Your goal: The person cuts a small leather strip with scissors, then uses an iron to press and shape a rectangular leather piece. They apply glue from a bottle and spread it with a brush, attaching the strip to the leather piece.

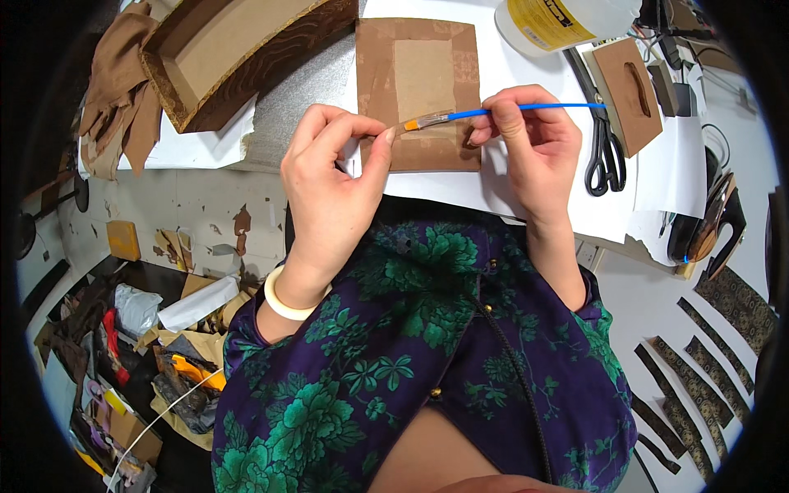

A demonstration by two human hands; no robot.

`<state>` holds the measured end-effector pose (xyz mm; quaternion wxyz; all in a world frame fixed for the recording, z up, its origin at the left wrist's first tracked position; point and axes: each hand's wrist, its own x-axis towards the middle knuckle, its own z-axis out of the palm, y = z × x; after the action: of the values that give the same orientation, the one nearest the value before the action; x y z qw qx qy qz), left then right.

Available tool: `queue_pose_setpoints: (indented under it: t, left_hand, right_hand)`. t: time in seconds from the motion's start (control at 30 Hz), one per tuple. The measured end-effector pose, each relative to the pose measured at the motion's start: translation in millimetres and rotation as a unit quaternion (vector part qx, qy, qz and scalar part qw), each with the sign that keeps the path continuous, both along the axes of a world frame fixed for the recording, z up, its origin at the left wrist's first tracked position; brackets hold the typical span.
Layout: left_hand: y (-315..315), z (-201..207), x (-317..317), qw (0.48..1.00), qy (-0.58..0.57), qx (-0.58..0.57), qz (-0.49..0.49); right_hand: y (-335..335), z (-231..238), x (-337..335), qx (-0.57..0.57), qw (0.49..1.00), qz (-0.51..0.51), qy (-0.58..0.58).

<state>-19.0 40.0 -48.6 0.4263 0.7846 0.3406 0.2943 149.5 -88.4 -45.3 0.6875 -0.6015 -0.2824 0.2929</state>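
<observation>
A thin paintbrush point(468, 114) with a blue handle lies level over a brown panel point(376, 62), its tip pointing left. My right hand point(534, 148) is closed round the handle between thumb and fingers. The thumb and forefinger of my left hand point(337, 168) are pinched together right at the brush tip. Something small and brown shows at that pinch, but whether it is the bristles or a separate piece I cannot make out. The panel has a paler tan rectangle in its middle and lies on white paper.
Upper left stands an open brown box point(246, 62), with brown leather pieces point(123, 78) beside it. A translucent jug point(551, 25), black-handled scissors point(606, 156) and a handled brown block point(629, 94) sit at the right. Patterned strips point(682, 411) lie lower right; scraps fill the lower left.
</observation>
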Motion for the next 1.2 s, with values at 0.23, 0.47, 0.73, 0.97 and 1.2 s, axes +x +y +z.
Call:
queue_pose_setpoints:
  t: [0.23, 0.47, 0.73, 0.97, 1.2]
  left_hand:
    - [-1, 2, 0, 1.0, -0.004, -0.004, 0.003]
    - [-2, -1, -2, 1.0, 0.006, -0.018, -0.002]
    - [0, -5, 0, 1.0, -0.004, 0.002, 0.004]
    - [-2, -5, 1, 1.0, -0.001, 0.011, 0.01]
    - [-1, -6, 0, 1.0, -0.009, 0.008, 0.004]
  right_hand:
    - [-4, 4, 2, 0.004, 0.998, -0.061, -0.034]
    - [-3, 0, 5, 0.013, 0.994, -0.1, -0.04]
    - [-7, 0, 3, 0.004, 0.99, -0.13, -0.049]
    - [-14, -2, 12, -0.013, 0.99, -0.124, -0.063]
    - [-8, -2, 1, -0.03, 0.996, -0.082, -0.029]
